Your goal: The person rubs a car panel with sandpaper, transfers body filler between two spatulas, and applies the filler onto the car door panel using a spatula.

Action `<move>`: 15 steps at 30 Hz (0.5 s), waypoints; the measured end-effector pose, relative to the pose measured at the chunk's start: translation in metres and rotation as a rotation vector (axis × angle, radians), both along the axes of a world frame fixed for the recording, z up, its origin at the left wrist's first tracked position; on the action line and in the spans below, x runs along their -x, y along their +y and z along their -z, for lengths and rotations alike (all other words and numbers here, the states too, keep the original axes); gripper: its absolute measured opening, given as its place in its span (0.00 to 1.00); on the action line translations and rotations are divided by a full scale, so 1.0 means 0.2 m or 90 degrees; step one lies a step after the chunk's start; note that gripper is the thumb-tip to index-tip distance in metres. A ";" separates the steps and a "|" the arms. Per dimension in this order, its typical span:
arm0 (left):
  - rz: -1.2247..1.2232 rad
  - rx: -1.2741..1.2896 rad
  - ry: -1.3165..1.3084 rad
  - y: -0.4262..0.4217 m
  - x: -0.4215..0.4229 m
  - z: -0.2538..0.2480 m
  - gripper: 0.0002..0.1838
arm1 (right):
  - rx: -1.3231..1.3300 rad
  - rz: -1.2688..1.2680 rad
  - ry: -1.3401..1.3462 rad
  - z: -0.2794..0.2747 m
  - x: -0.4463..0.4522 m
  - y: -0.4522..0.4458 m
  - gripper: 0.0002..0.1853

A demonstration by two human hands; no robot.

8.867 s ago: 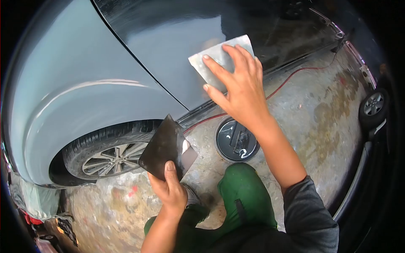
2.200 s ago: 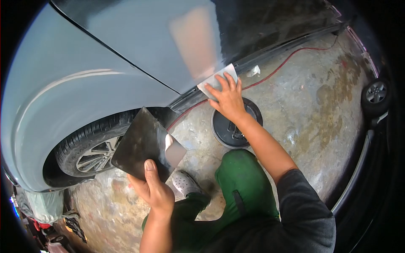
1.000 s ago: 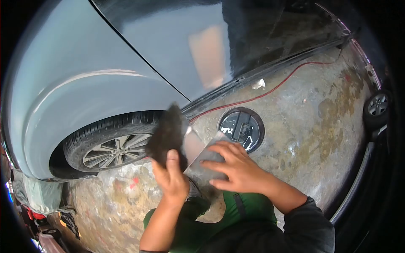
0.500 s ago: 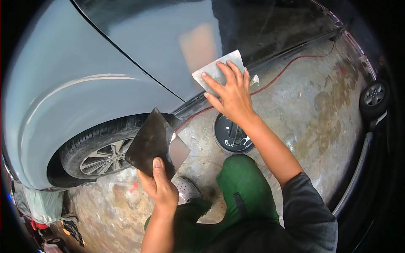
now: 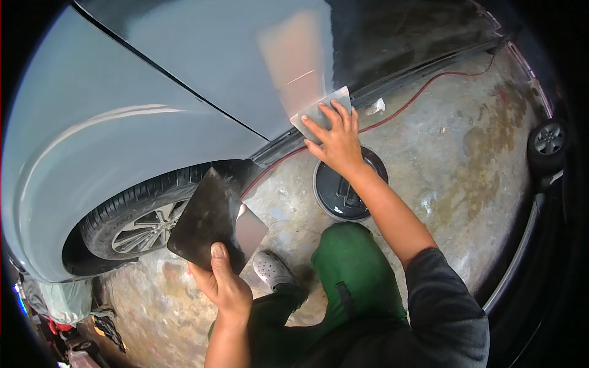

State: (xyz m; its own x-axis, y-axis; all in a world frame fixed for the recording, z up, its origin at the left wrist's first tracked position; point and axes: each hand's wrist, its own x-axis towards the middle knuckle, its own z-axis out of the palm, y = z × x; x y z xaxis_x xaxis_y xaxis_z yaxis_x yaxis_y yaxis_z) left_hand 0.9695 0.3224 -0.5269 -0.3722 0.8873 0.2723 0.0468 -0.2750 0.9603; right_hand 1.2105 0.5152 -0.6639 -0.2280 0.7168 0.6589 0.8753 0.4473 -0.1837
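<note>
My left hand point(image 5: 222, 282) grips a dark square plate point(image 5: 205, 221) by its lower corner, thumb on top; pinkish-beige paste lies on the plate's right part point(image 5: 250, 230). My right hand point(image 5: 336, 138) has its fingers spread over a thin grey-white rectangular spreader point(image 5: 322, 113) and holds it. The spreader's far edge meets the lower part of a grey car door panel point(image 5: 227, 61), at the bottom end of a smooth pinkish-beige patch point(image 5: 291, 55). A thin line crosses that patch above the spreader.
Below my right hand stands a round black lid or container point(image 5: 337, 193). A red hose point(image 5: 405, 105) runs along the floor beside the car's sill, near a white scrap point(image 5: 375, 107). The car's wheel point(image 5: 144, 230) is at the left, another wheel point(image 5: 548, 140) at the far right.
Over the last second, the spreader has moved from the plate up to the door's lower edge. The patch now reaches further down than half a second ago. The view has shifted somewhat.
</note>
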 end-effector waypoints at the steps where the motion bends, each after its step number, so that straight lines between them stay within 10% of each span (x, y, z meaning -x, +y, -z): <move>1: -0.005 0.002 0.003 0.00 -0.01 0.00 0.20 | 0.008 0.001 -0.007 0.03 -0.01 -0.01 0.32; 7: 0.036 0.001 0.016 -0.02 -0.04 -0.03 0.20 | 0.218 0.035 -0.082 -0.06 -0.05 -0.16 0.32; 15: -0.006 -0.001 0.009 -0.01 -0.08 -0.07 0.17 | -0.019 -0.014 0.033 -0.79 -0.01 -0.22 0.28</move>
State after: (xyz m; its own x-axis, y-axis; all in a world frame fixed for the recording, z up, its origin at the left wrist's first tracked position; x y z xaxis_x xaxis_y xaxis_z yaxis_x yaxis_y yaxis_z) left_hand 0.9857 0.3214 -0.5126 -0.3763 0.8833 0.2798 0.0636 -0.2766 0.9589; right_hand 1.2117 0.4708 -0.5049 -0.2087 0.6913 0.6918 0.8546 0.4729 -0.2147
